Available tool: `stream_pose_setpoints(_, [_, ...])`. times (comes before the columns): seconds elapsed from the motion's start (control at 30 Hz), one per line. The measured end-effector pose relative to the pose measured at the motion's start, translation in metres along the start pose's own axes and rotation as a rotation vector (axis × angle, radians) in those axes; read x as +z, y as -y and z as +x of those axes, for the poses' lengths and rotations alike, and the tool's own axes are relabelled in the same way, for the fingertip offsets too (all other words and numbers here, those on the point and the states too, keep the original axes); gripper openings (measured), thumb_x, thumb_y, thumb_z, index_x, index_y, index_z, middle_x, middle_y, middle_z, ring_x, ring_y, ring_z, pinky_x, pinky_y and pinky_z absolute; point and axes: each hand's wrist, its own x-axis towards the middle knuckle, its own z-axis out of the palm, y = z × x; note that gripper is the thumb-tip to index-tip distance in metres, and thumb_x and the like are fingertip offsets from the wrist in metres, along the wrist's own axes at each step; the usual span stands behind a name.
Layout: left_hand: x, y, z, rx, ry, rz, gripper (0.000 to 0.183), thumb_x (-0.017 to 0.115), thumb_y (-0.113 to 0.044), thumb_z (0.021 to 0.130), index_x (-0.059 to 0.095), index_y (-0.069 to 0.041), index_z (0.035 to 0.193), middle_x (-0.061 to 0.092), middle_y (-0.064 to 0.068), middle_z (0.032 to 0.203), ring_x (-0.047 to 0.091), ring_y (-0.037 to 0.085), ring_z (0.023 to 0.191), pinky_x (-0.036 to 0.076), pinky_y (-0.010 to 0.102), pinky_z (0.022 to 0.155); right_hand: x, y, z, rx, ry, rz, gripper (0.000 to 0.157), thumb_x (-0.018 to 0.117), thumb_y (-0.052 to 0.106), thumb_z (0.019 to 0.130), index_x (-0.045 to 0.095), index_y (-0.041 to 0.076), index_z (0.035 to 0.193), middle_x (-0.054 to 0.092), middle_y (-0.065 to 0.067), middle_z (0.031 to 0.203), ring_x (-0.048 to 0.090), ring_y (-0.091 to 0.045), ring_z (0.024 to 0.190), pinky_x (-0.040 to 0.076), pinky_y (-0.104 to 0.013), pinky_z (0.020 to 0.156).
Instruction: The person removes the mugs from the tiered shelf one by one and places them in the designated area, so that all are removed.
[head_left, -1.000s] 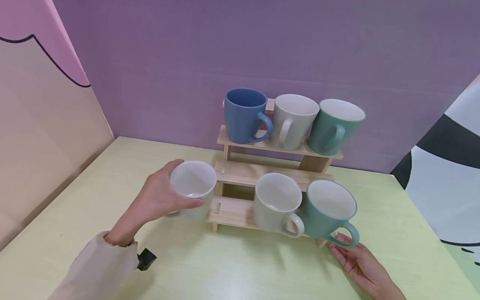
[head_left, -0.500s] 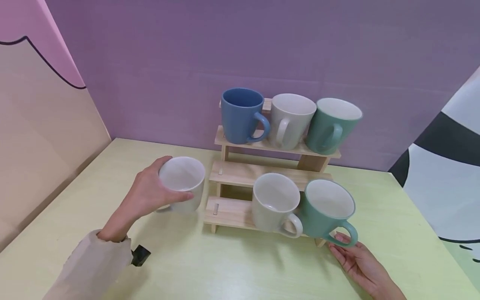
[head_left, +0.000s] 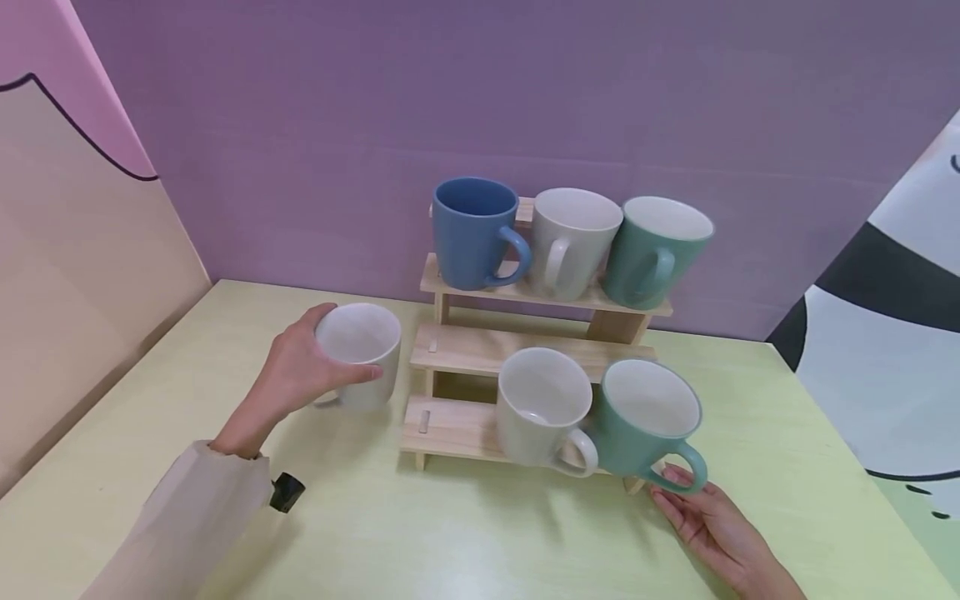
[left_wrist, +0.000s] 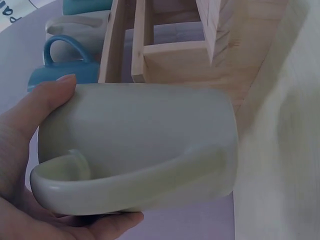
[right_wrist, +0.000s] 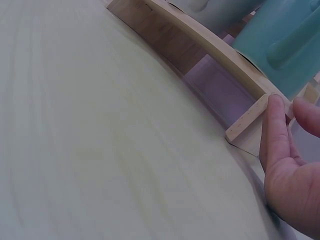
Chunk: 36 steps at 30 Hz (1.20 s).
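Observation:
My left hand (head_left: 300,362) grips a white mug (head_left: 367,375) around its upper part, thumb on the near side, beside the left end of a three-tier wooden rack (head_left: 465,350). In the left wrist view, the mug (left_wrist: 145,125) lies across the picture with its handle facing the camera. My right hand (head_left: 712,525) touches the rack's lower right corner with straight fingers (right_wrist: 277,132). Right above it, a green mug (head_left: 637,442) stands on the bottom tier next to another white mug (head_left: 532,425).
Along the top tier stand a blue mug (head_left: 468,246), a white mug (head_left: 577,242) and a green mug (head_left: 652,267). The middle tier (head_left: 495,350) bears no mug. A purple wall (head_left: 337,167) rises behind the pale table (head_left: 360,533).
My left hand has carried the white mug a little left and back, away from the rack's left end. The right hand stays at the rack's corner. The head view has shifted slightly.

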Motion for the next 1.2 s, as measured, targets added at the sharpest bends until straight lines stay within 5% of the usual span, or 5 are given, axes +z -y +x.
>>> stream_pose_setpoints(1.2, [0.028, 0.022, 0.071, -0.036, -0.089, -0.086, 0.086, 0.083, -0.028, 0.069, 0.039, 0.002, 0.137, 0.052, 0.025, 0.129, 0.051, 0.04, 0.116, 0.046, 0.053, 0.093, 0.006, -0.001, -0.001, -0.016, -0.027, -0.05, 0.036, 0.03, 0.002, 0.103, 0.066, 0.004, 0.106, 0.068, -0.008, 0.109, 0.065, -0.014, 0.106, 0.047, -0.023, 0.097])
